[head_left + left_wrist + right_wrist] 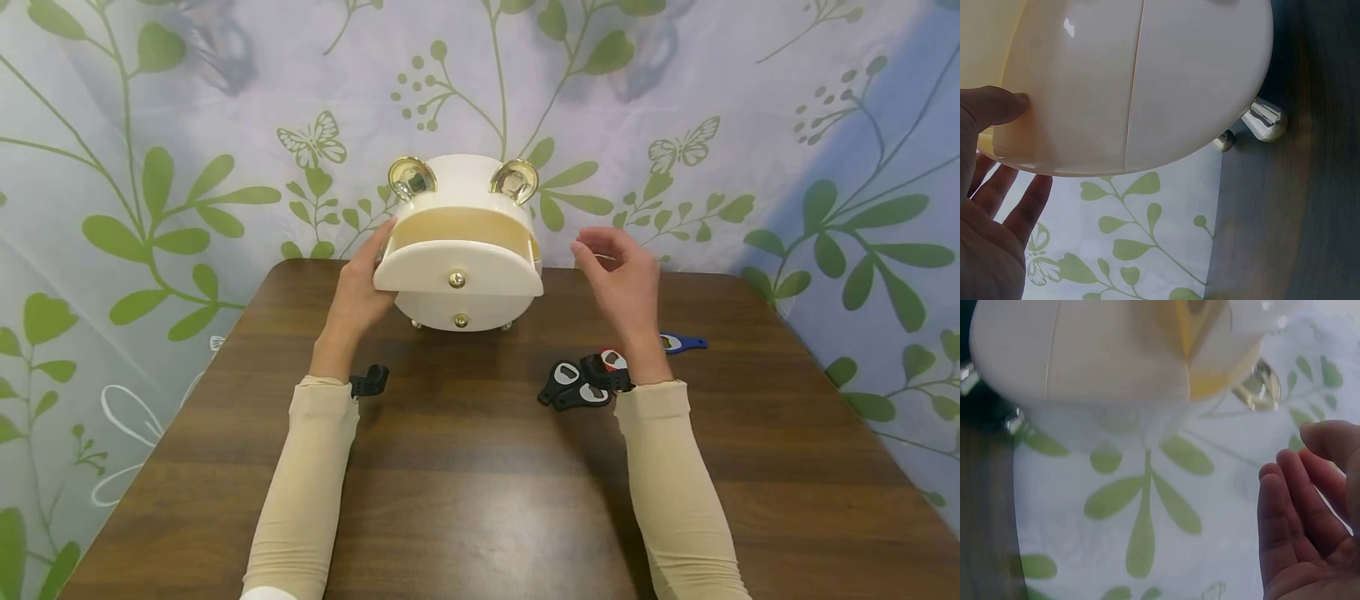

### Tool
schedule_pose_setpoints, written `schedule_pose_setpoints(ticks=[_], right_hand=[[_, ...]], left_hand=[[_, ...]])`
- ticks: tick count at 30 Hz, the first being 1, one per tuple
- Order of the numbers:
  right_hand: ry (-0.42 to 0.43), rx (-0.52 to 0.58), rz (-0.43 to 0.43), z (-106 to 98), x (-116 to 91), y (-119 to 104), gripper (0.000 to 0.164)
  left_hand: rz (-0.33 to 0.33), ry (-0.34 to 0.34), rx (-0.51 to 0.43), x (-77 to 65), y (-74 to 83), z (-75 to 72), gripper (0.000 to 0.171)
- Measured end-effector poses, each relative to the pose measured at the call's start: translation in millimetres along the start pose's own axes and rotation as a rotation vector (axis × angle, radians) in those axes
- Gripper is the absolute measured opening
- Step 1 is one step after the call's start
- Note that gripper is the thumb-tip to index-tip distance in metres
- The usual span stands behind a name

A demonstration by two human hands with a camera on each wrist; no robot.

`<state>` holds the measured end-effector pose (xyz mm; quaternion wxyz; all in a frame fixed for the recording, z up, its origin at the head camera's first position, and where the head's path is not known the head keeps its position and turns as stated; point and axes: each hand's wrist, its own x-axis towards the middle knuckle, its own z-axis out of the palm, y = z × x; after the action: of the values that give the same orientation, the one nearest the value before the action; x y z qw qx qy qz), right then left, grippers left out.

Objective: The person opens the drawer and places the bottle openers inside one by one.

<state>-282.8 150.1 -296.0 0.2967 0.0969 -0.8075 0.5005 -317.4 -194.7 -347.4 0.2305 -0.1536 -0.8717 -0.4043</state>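
A white rounded storage box [461,175] with gold-rimmed ears stands on short feet at the back of the table. Its upper drawer [420,268] is pulled out, and the lower drawer [431,310] is closed. My left hand [356,296] holds the box's left side. In the left wrist view, the thumb [1004,104] lies on the white front while the other fingers reach round the curved edge. To the right of the box, my right hand [624,283] hovers apart from it with bent, relaxed fingers and nothing in them, as the right wrist view also shows.
Several bottle openers lie below the right wrist, among them a black one [561,379], a red one [613,358] and a blue one [684,343]. A leaf-patterned cloth [315,83] hangs behind the brown wooden table [480,500].
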Motion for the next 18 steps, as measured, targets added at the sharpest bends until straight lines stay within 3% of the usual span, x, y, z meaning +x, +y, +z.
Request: schedule_pose_setpoints(ticks=[4,18], right_hand=[[-0.009,-0.051,0.008,-11.5,8.7,31.2,0.034],[-0.021,-0.327,0.098,-58.4,10.0,77.3,0.035]], left_hand=[[0.015,0.009,-0.005,0.2,0.1,0.4,0.084],[0.02,0.01,-0.006,-2.4,0.9,-0.4,0.083]])
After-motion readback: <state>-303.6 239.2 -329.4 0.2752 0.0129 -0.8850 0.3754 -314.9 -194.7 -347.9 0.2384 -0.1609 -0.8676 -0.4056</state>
